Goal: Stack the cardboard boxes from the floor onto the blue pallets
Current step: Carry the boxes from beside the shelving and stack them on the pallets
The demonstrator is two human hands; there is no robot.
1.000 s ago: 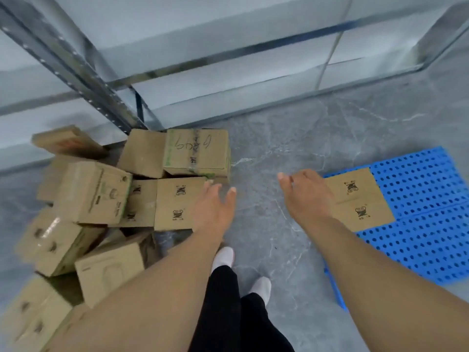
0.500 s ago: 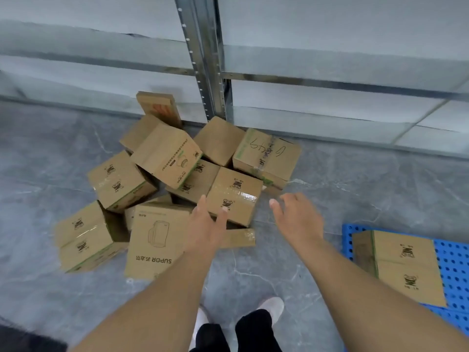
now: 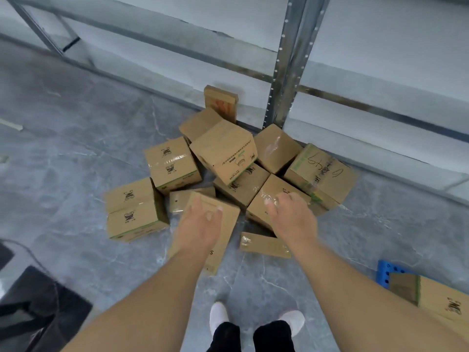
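Several cardboard boxes lie heaped on the grey floor below a metal rack. My left hand hovers open over a flat box at the front of the heap. My right hand reaches open over a taped box beside it, touching nothing that I can make out. A box with handwriting sits to the right. At the lower right, a corner of the blue pallet shows with one cardboard box on it.
A steel rack upright stands right behind the heap, with rails along the wall. A thin flat box lies on the floor near my right wrist. A dark mat or bag sits at the lower left. My feet are below.
The view has swung left and tilted toward the heap, so the pallet slid to the lower right corner. Both hands moved forward over the front boxes.
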